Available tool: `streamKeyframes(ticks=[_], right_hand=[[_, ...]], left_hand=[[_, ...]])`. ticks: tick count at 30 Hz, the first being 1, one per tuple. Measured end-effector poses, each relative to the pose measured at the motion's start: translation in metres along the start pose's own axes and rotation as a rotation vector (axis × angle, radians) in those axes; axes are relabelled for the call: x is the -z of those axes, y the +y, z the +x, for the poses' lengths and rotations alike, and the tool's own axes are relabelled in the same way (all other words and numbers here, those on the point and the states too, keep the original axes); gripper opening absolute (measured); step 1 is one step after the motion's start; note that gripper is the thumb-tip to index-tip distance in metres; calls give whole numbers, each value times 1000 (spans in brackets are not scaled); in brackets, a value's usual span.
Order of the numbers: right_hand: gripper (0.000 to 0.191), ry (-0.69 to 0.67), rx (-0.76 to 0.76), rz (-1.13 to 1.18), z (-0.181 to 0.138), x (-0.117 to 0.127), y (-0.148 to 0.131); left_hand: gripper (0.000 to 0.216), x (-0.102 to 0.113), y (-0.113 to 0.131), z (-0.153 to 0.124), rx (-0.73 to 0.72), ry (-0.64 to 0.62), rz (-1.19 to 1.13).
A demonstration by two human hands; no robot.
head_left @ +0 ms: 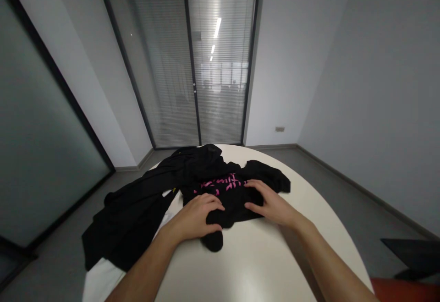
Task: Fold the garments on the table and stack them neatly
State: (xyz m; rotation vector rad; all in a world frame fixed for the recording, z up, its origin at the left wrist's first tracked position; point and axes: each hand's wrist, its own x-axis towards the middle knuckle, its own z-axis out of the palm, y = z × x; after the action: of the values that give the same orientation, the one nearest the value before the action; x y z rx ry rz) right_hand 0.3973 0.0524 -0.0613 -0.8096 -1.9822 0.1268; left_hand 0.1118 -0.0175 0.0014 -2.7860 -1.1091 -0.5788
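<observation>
A black top with pink lettering lies crumpled on the white round table. My left hand rests on its near left part, thumb apart from the fingers, above a rounded black end of cloth. On the right side of the top, my right hand touches the cloth with thumb and fingers spread. One sleeve-like part stretches out to the right behind that hand. The undersides of both hands are hidden.
More black clothing spreads over the table's left side, with white cloth partly beneath it. Beyond the table stand glass doors with blinds. A dark chair part and something red are at the lower right.
</observation>
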Motion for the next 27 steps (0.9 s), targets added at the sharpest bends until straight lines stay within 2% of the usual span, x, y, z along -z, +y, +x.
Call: streamKeyframes(ticks=[2,5,7,11,15,18,20,23,25,27], right_hand=[[63,-100,7,-51,-2,-6,5],[43,-124,12,-135,-3,-11,16],[38,-111,19,-154,-2,-11,21],[55,-58,15,-142,-1,-4,26],[51,103,-98,-235,0,8,27],[39,318,-249,-315,1,19,22],[34,405,-366,-347,1,25,17],[29,404,-513,-418,2,30,9],[32,346,-553,-470,2,28,7],[33,281,-551,-523,1,25,9]], left_hand=[[27,-1,-7,0,45,21,23],[13,1,-18,1,112,109,1],[13,2,-25,3,156,221,-47],[17,5,-42,7,267,504,-130],[24,13,-67,7,432,891,-251],[27,19,-85,3,534,1060,-290],[25,20,-91,2,563,1105,-291],[28,19,-83,2,542,1105,-273],[32,18,-69,3,450,1026,-168],[33,16,-49,3,295,835,-19]])
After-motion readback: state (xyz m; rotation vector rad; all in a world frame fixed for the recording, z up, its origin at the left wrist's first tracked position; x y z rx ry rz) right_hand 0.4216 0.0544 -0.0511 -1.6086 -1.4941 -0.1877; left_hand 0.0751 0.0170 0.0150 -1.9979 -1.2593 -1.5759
